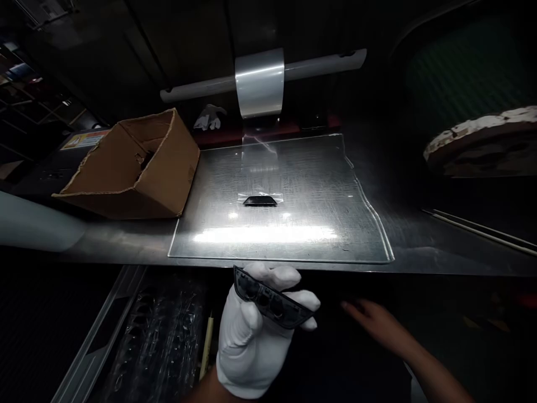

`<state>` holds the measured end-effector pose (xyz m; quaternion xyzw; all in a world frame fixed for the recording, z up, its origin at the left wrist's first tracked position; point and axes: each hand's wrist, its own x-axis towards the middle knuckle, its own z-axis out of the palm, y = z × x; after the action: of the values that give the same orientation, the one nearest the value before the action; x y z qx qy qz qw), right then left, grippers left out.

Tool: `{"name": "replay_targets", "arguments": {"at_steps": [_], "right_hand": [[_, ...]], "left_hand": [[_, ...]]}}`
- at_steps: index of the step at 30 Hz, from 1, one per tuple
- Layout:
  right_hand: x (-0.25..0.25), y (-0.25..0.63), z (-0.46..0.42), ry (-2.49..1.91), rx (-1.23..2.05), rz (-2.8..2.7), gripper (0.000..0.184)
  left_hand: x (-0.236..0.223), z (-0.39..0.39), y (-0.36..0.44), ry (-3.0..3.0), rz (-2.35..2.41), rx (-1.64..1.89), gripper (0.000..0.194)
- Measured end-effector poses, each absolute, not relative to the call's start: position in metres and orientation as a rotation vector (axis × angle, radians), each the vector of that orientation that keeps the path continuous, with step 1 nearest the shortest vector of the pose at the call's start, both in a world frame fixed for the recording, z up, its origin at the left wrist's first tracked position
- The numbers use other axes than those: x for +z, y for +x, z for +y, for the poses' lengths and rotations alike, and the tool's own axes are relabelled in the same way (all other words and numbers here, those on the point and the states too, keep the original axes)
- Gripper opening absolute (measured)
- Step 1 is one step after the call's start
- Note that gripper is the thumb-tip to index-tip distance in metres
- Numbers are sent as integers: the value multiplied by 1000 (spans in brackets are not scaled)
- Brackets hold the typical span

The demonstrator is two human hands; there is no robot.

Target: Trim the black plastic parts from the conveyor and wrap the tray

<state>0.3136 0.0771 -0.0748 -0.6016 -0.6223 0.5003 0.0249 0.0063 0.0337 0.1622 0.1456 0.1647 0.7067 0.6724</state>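
My left hand (255, 347), in a white glove, is closed around a black trapezoid plastic part (274, 302). The part's inner side, with round recesses, faces up, and it is tilted down to the right. My bare right hand (373, 322) is off to the right, just below the table edge, blurred and dim. Its fingers are too dark to show whether they hold anything. A second black trapezoid part (260, 201) lies on a strip of clear film on the glass sheet (310, 168) ahead of my hands.
A roll of clear film (260, 84) hangs on a white tube (323, 66) behind the glass. An open cardboard box (163, 179) stands left. Below the table are a clear plastic tray (159, 336) and a yellowish stick (206, 347). A large spool (482, 134) is at right.
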Motion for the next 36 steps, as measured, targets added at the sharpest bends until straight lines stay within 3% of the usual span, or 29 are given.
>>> {"name": "replay_targets", "arguments": {"at_steps": [8, 11, 14, 17, 19, 23, 29, 32, 36], "right_hand": [[-61, 297, 78, -1841, 1510, -1991, 57], [4, 275, 77, -1627, 1563, -2075, 40], [101, 239, 77, -1048, 1474, -2179, 13], [178, 198, 87, -690, 1180, -2129, 22], [202, 174, 98, -634, 1071, -2189, 22], [206, 147, 116, -631, 1055, -2399, 6], [207, 130, 150, -644, 1140, -2609, 7], [206, 110, 193, -865, 796, -2695, 17], [195, 79, 259, -1160, 270, -2906, 23]], "left_hand": [[165, 31, 6, 319, 304, 1585, 27], [161, 31, 2, 339, 375, 1570, 27], [153, 32, -3, 426, 519, 1585, 27], [146, 32, -7, 517, 629, 1611, 28], [142, 31, -9, 582, 746, 1612, 28], [137, 27, -19, 630, 1046, 1578, 33], [139, 38, -40, 593, 1186, 1419, 46], [146, 49, -48, 544, 1196, 1458, 52], [150, 54, -56, 534, 1299, 1490, 37]]}}
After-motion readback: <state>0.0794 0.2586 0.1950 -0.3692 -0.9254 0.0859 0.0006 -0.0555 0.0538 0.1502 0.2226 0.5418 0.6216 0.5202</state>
